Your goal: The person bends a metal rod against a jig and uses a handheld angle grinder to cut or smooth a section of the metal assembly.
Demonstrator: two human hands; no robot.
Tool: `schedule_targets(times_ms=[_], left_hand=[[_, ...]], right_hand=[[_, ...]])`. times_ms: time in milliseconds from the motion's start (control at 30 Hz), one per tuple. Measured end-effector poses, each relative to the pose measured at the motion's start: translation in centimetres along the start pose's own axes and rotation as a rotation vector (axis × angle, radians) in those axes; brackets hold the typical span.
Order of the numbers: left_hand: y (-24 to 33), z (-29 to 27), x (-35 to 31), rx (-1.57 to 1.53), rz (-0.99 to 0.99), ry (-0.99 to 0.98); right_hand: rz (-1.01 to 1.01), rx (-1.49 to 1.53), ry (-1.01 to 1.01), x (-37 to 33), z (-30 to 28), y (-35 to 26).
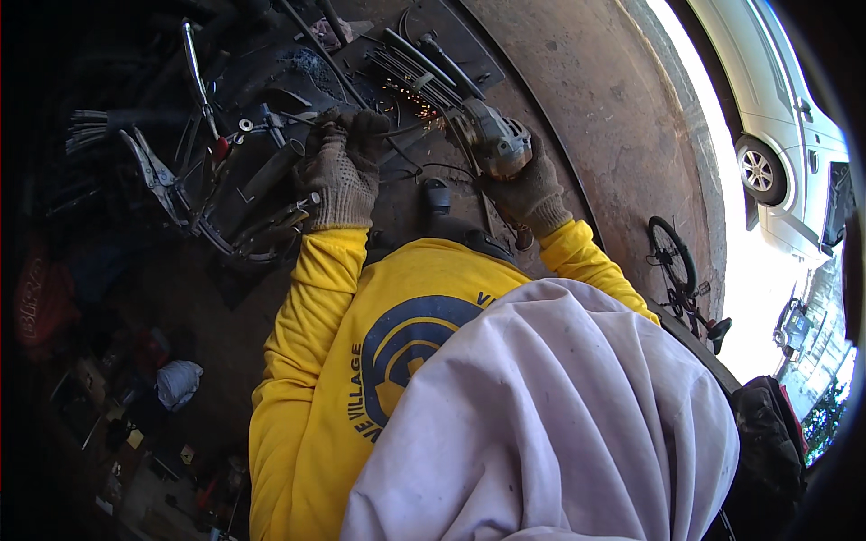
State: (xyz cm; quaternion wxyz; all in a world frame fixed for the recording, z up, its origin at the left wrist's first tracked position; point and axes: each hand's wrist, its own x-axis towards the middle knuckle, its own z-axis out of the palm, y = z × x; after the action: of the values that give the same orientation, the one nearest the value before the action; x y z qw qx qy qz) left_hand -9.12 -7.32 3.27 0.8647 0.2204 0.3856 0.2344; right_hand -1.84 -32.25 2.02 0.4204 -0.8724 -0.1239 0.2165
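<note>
My right hand [532, 191], in a knitted work glove, is closed round an angle grinder [490, 140]. Orange sparks [422, 106] spray on the left side of the grinder's head, by several thin metal bars [410, 74]. The grinder's disc is hard to make out. My left hand [345, 171], in a matching dirty glove, has its fingers curled round what looks like a thin metal rod [397, 132], which sticks out toward the grinder. Part of the rod is hidden by the glove. Bent metal tubing [216, 236] lies close to my left wrist.
Locking pliers [155, 171] and a red-and-silver metal tool [200, 86] lie at the far left among dark clutter. A bicycle [672, 254] is at the right, with a parked white car [771, 99] beyond. A pale bundle [179, 384] sits at the lower left.
</note>
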Motion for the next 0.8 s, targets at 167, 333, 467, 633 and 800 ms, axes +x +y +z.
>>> schedule_targets(times_ms=[167,333,467,633,800], left_hand=[[0.0,0.1,0.1,0.036,0.004,0.04],[0.1,-0.3,0.5,-0.029,0.026,0.069],[-0.1,-1.4,1.6,-0.064,0.045,-0.006],[0.1,-0.7,1.0,-0.021,0.054,0.032],[0.0,-0.1,0.7,-0.001,0.052,0.047]], right_hand=[[0.066,0.006,-0.033,0.1,-0.1,-1.1],[0.059,0.021,-0.036,0.4,0.5,0.1],[0.03,0.065,-0.026,0.4,0.4,0.3],[0.033,0.055,-0.044,0.2,0.2,-0.1],[0.021,0.037,-0.039,0.4,0.5,0.7]])
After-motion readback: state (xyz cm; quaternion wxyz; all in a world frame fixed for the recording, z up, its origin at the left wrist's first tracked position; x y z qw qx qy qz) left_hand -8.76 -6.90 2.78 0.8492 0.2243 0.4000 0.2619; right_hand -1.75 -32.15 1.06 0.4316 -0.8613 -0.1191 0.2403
